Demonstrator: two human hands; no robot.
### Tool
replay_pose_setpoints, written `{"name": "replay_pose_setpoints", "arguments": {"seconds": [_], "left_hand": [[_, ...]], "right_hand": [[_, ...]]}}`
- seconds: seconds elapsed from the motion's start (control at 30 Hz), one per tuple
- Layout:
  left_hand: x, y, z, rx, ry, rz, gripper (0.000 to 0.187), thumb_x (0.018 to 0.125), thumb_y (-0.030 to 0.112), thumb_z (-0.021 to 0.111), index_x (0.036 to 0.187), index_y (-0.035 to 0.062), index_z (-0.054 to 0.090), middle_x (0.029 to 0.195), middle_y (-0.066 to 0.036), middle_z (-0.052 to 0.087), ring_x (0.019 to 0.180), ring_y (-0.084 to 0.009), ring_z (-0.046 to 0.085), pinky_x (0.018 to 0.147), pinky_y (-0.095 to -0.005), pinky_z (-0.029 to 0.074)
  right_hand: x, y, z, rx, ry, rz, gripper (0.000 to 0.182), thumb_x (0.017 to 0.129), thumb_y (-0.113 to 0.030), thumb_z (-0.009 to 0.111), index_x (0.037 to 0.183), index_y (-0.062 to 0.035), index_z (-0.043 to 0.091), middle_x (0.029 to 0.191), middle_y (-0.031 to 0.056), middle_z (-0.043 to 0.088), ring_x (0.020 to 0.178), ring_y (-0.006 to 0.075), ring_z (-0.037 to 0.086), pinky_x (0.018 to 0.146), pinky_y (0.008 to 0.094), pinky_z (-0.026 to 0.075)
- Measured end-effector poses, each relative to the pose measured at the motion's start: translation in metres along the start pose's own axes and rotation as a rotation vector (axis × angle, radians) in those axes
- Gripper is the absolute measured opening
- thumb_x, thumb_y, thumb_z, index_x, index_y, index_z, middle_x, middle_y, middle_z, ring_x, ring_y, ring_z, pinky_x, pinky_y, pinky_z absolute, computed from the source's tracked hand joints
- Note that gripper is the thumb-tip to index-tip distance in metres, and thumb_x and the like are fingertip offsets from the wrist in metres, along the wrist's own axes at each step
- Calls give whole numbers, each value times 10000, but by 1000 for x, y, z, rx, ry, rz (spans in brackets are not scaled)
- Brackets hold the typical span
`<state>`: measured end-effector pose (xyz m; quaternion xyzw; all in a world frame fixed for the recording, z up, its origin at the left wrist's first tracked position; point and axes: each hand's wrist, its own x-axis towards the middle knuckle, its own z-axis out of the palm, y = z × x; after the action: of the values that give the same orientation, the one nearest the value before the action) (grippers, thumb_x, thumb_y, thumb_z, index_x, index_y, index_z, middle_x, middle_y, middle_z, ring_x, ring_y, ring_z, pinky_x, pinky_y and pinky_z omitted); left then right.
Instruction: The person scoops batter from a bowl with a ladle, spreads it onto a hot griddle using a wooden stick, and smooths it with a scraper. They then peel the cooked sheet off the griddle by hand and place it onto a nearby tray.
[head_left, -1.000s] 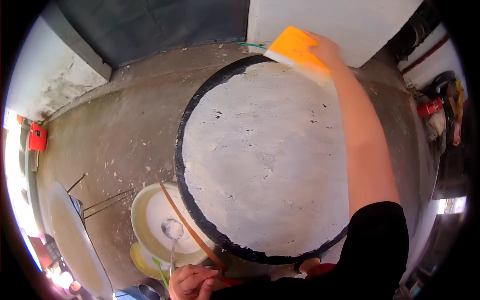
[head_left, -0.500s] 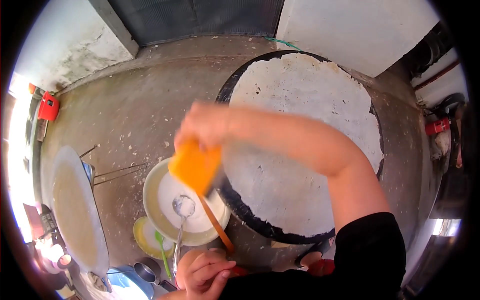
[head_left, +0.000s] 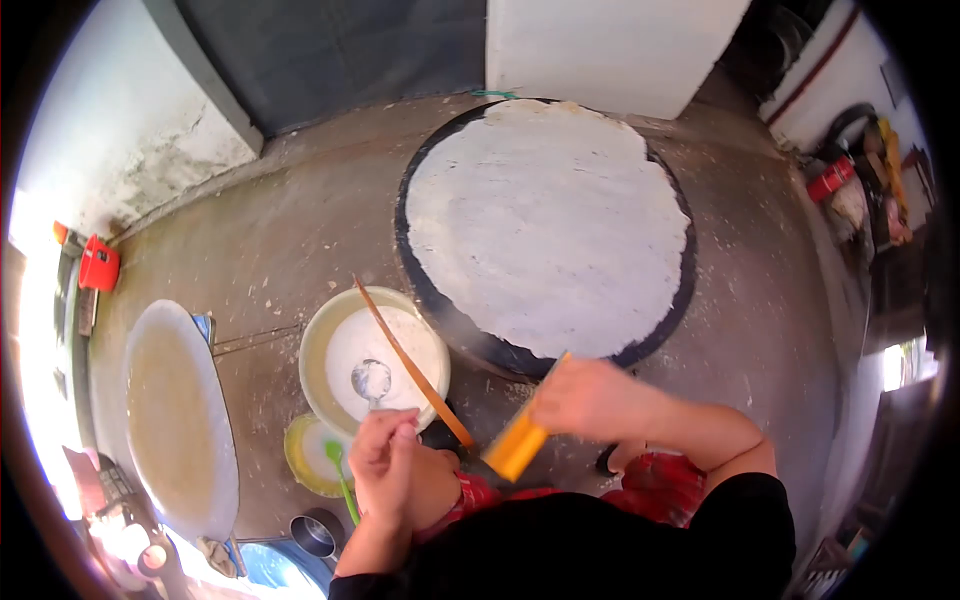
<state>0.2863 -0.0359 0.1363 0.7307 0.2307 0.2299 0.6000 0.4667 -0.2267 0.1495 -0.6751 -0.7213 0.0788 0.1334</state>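
In the head view, the right hand (head_left: 590,400) grips a flat orange plastic scraper (head_left: 517,448) near the round black griddle (head_left: 482,346); what the half-curled left hand (head_left: 384,460) holds is unclear. A level edge would likely suit the thin white layer (head_left: 540,220).

L hand (head_left: 385,455) loosely curled; R hand (head_left: 580,400) gripping, R arm (head_left: 715,435) bent

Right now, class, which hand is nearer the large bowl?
Left. The left hand is close to the large bowl, at its near edge; the right hand is farther right, holding an orange scraper.
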Motion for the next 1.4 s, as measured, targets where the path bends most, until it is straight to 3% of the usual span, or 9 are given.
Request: {"name": "replay_pose_setpoints", "arguments": {"seconds": [0.1,0.13,0.23,0.4,0.7,0.83,1.07,1.17,1.4], "left_hand": [[-1,-5,3,-89,33,-46,121,830,37,521,902,-19,601,821,-49,543,775,-112,498,705,-222,393],[-1,-8,3,-126,41,-73,121,838,42,518,905,-11,604,830,-48,543,792,-110,505,719,-225,399],[-1,-11,4,-130,53,-63,120,838,40,519,910,-7,601,828,-35,540,783,-103,500,717,-219,397],[2,-23,10,-145,79,35,136,833,66,533,918,-9,609,770,2,543,670,-52,442,600,-175,351],[10,-36,29,81,35,247,190,769,10,556,954,5,598,822,-54,558,708,-89,507,561,-204,400],[10,-31,46,140,-1,336,255,732,32,595,986,18,589,872,-65,564,742,-134,525,598,-231,411],[27,14,54,464,-420,545,387,682,122,646,1049,42,558,1076,-112,535,1004,-278,467,791,-343,435],[59,12,67,687,-454,745,417,667,83,653,1070,72,547,1122,-73,515,1037,-249,453,802,-334,434],[107,-50,104,1231,-721,824,394,626,137,682,1003,108,570,1058,-38,524,987,-225,469,797,-330,429]], "right_hand": [[-52,24,2,78,262,732,254,721,-274,615,889,-88,574,752,104,601,679,292,584,594,372,462],[-71,42,5,197,510,865,310,734,-301,618,929,-67,563,788,145,600,723,318,584,622,372,468],[-171,140,41,174,1029,1217,315,689,-239,665,889,-16,570,828,152,625,775,252,617,655,345,471],[-234,152,28,46,869,1771,392,621,-201,698,947,-18,580,897,159,629,841,270,613,719,350,471],[-143,26,112,225,1040,1607,391,621,-195,698,948,-34,556,862,165,625,824,319,600,723,373,463],[-96,-50,151,388,1014,1342,364,657,-196,679,958,-52,533,843,176,615,805,335,593,707,378,466],[-82,-75,96,317,801,1178,334,669,-189,654,961,-79,535,818,155,606,774,334,580,657,388,460],[-83,-89,73,214,627,1101,300,661,-173,636,937,-88,553,790,137,602,745,324,579,628,390,455],[-80,-96,79,223,615,1023,248,651,-167,638,875,-83,572,743,128,588,709,316,573,613,388,452]]}}
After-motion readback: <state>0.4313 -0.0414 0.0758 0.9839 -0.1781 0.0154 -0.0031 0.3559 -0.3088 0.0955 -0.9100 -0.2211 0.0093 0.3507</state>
